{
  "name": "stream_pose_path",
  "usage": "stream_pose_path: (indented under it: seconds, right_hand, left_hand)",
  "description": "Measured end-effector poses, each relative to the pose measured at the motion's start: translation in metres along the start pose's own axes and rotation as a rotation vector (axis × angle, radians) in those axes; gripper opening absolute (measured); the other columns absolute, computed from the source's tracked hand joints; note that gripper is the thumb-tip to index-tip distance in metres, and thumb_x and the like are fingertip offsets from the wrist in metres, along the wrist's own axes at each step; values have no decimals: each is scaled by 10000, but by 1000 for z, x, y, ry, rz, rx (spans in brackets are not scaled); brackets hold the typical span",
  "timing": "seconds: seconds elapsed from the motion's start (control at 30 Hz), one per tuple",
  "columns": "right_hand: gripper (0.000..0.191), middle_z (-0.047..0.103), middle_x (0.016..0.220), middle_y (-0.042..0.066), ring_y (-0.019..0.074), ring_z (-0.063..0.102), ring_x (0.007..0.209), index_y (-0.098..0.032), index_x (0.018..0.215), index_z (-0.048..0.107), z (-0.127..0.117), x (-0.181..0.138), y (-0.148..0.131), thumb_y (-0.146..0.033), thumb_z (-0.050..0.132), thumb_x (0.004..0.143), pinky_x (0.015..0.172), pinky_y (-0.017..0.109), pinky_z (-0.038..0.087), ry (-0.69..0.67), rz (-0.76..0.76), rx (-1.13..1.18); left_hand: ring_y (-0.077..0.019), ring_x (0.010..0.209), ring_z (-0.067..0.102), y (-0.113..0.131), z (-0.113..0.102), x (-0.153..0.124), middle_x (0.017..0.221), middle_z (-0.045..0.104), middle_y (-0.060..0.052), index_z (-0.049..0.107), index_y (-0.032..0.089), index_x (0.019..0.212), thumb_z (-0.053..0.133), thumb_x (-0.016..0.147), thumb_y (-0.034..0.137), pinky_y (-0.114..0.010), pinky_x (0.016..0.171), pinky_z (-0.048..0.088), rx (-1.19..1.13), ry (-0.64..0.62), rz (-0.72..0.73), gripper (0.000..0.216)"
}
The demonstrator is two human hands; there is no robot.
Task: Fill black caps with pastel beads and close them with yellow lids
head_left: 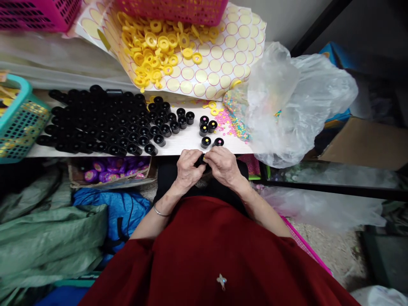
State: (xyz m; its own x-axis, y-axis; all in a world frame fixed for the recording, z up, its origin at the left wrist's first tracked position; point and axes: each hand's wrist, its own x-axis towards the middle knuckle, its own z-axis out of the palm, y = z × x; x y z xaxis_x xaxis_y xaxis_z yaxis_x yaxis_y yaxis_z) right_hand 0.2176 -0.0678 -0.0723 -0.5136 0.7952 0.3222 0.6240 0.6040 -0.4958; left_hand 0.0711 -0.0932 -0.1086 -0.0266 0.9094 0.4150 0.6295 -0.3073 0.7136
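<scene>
At the table's front edge, my left hand (pixel 190 171) is closed around a small black cylinder (pixel 200 160), mostly hidden by the fingers. My right hand (pixel 223 167) pinches at its top, where a speck of yellow bead (pixel 204 159) shows between the fingertips. Just beyond my hands stand several black cylinders with a pink or yellow bead in the middle of the top, such as this yellow-dotted one (pixel 206 142). To the left is a large group of black cylinders (pixel 127 123) without beads. Loose pink, yellow and blue beads (pixel 228 121) lie scattered at the right.
Yellow plastic ring pieces (pixel 156 46) are heaped on sticker sheets (pixel 200 75) at the back, by a pink basket (pixel 191 10). A turquoise basket (pixel 19 123) stands left. Clear plastic bags (pixel 296 93) cover the right end. Below the table sits a box of purple items (pixel 111 169).
</scene>
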Motion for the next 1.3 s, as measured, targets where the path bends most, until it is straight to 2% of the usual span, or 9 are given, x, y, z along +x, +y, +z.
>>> stream_pose_path:
  seconds: [0.23,0.33,0.43,0.53,0.63,0.77,0.93,1.1,1.3]
  right_hand:
    - [289,591,747,75,193,500,732,-166,758,658,0,6,-5,-201,427,929,689,328,383,-59,-3,-109]
    - [241,596,749,56,175,526,743,-173,755,661,-4,9,-6,-195,475,906,708,308,405,-61,50,-1]
    - [169,612,764,38,153,560,737,-178,796,672,-14,12,0,-207,526,875,708,283,434,-28,113,225]
    - [155,629,766,23,149,574,721,-192,791,673,-24,19,21,-247,541,852,703,282,446,71,241,334]
    - [164,643,800,35,165,580,762,-187,761,670,-26,28,53,-228,524,822,747,297,445,154,407,200]
    - [181,633,903,62,198,563,839,-189,805,680,-14,39,83,-195,499,808,741,309,417,11,526,-73]
    - [286,608,915,90,198,516,830,-176,798,659,1,40,88,-204,391,895,624,291,317,-43,438,-295]
    - [283,596,920,105,210,503,863,-168,824,634,6,37,90,-141,363,901,642,306,302,-31,341,-365]
    - [252,588,928,102,205,505,845,-173,821,620,6,38,91,-188,387,915,676,301,339,-9,348,-265]
  left_hand:
    - [-171,740,563,-2,3,-1,793,687,-16,666,198,839,562,675,151,-310,700,480,-78,69,4,199]
    - [-169,744,568,-2,4,3,802,689,-12,669,203,853,577,680,154,-312,707,483,-95,84,-6,202]
    - [-167,744,568,-5,3,9,801,685,-10,669,210,853,632,697,202,-314,722,487,-112,88,-43,161]
    - [-166,746,570,-16,2,17,809,675,-10,667,211,848,692,665,243,-301,694,492,-121,91,-150,187]
    - [-168,729,564,-30,4,25,790,653,-8,667,205,838,729,616,244,-301,679,487,-64,94,-241,234]
    - [-174,731,559,-42,7,33,808,636,-16,666,201,855,761,610,276,-311,685,478,23,55,-259,273]
    - [-176,770,562,-45,-7,41,918,631,-56,656,176,973,771,646,441,-309,680,474,21,44,-188,436]
    - [-283,1023,505,-39,-31,63,1096,619,-134,652,182,923,657,780,400,-431,903,414,313,191,-83,261]
    - [-315,1054,471,-35,-18,91,1187,581,-155,596,180,865,612,787,313,-455,904,384,410,96,-16,155]
